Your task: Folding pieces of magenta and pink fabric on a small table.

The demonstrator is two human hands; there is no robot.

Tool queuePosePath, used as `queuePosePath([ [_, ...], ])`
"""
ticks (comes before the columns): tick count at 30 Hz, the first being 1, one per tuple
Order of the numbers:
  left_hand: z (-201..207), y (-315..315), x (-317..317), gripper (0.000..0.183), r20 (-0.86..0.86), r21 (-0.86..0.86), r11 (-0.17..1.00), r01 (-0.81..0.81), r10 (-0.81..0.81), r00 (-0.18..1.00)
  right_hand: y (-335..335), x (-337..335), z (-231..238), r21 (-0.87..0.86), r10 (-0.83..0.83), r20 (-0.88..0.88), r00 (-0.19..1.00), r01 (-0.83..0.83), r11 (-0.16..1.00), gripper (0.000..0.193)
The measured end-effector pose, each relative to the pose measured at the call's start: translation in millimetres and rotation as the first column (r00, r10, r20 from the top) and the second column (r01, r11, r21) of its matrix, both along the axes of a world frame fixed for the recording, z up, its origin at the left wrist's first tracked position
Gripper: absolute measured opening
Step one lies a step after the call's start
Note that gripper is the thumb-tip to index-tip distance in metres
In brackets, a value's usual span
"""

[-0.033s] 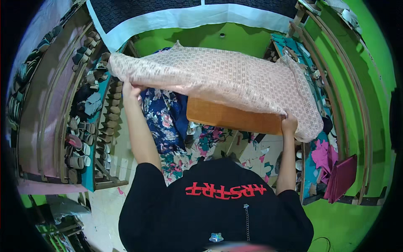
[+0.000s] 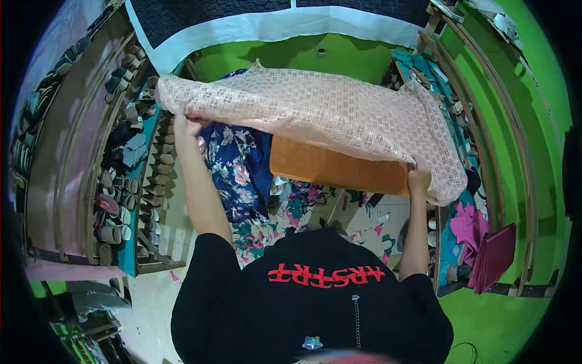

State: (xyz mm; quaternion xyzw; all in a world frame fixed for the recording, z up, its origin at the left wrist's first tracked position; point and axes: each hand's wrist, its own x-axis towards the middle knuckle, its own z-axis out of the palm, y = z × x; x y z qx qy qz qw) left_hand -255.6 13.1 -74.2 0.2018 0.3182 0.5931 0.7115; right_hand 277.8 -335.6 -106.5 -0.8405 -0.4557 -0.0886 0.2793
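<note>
A pale pink patterned fabric (image 2: pixel 339 109) is stretched out in front of me, over a flat orange-brown board (image 2: pixel 333 167). My left hand (image 2: pixel 189 125) grips its near edge toward the left end, the fingers partly under the cloth. At the near right edge my right hand (image 2: pixel 418 176) is closed on the same fabric, beside the board's right end. The board's far part is hidden beneath the cloth. Left of it hangs dark blue floral cloth (image 2: pixel 236 170), close to my left forearm.
Racks of shoes (image 2: pixel 124 188) stand at my left. On the right, a teal-topped shelf (image 2: pixel 451 233) holds pink scraps (image 2: pixel 465 227) and a folded maroon item (image 2: pixel 494 258). Colourful cloth scraps (image 2: pixel 254 239) litter the tiled floor (image 2: pixel 163 309). A green wall (image 2: pixel 291 54) rises behind.
My left hand has shifted very slightly along the fabric's edge, and the cloth near it hangs a little differently. My right hand has barely moved.
</note>
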Motion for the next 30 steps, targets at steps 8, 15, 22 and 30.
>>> queuePosePath([
  [8, 47.0, -25.8, 18.5, 0.044, -0.021, 0.279, 0.925, -0.256, 0.273, 0.962, -21.3, 18.2, -19.9, 0.004, -0.084, -0.007, 0.996, 0.084, 0.996, 0.025],
  [15, -146.9, -62.5, -123.7, 0.038, 0.171, -0.104, 0.889, -0.446, 0.458, 0.873, -53.8, -30.5, -103.1, -0.175, 0.251, -0.161, 0.955, -0.278, 0.944, 0.037],
  [22, -122.1, -64.2, -89.1, 0.034, -0.511, -0.366, 0.898, -0.245, 0.026, 0.859, -48.6, -38.3, -88.1, -0.507, 0.207, -0.283, 0.937, -0.329, 0.796, 0.039],
  [30, -15.5, -110.3, 31.4, 0.032, -0.783, 0.472, 0.881, -0.032, 0.436, 0.444, 67.7, -133.5, -60.3, -0.34, 0.483, -0.419, 0.768, -0.627, 0.701, 0.098],
])
